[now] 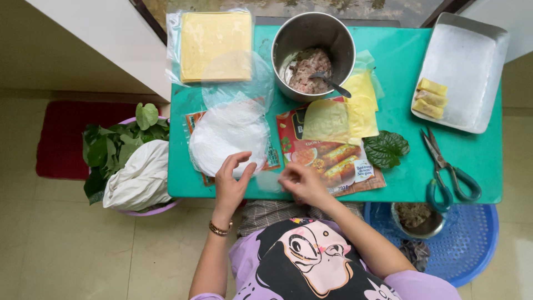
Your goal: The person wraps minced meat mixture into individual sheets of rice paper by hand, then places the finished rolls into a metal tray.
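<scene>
1. Right now I see my left hand (232, 180) at the near edge of the green bench (400, 111), fingers (239, 158) spread and curved, pinching the near rim of the stack of thin round white rice-paper sheets (225, 136).
2. My right hand (302, 183) sits just beside it, fingers bent narrow on a nearly clear sheet at the bench edge; I cannot tell how firmly it holds it.
3. That white stack lies on a printed red wrapper packet (333, 161), left of centre on the bench.
4. Behind it lies a square pile of yellow sheets in a clear plastic bag (215, 44).
5. A round steel pot of minced filling (312, 55) stands at the back centre, a spoon (332, 84) leaning in it.
6. Loose yellow squares (362, 105) and a dark green leaf (386, 149) lie to the right of the packet.
7. A rectangular metal tray (472, 66) at the far right holds three yellow rolls (430, 97); green-handled scissors (447, 169) lie near it.
8. A purple basin of green leaves and white cloth (127, 161) sits on the floor to the left.
</scene>
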